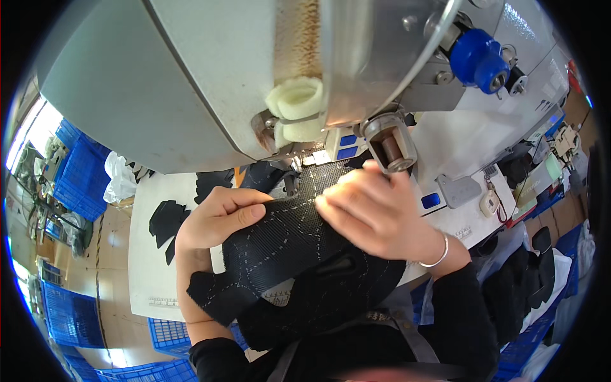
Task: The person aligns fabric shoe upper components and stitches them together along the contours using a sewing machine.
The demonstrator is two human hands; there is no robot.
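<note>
A black mesh fabric piece (273, 251), shaped like a shoe upper and marked with dashed white lines, stretches from the sewing machine (216, 70) toward my body. My left hand (223, 216) grips its left edge, thumb on top and fingers underneath. On the right, my slightly blurred right hand (372, 213) has its fingers curled against the mesh, close to the metal thread holder (389, 145). The fabric's far end lies beside the presser foot (291, 183); the needle itself I cannot make out. The lower part of the fabric hangs in dark folds before my black clothing.
Black cut pieces (167, 219) lie on the white table (149, 274) at left. A blue tension knob (478, 60) juts out at upper right. Keys (490, 202) rest on the right side. Blue crates (79, 172) stand around, and black pieces (519, 274) are piled at right.
</note>
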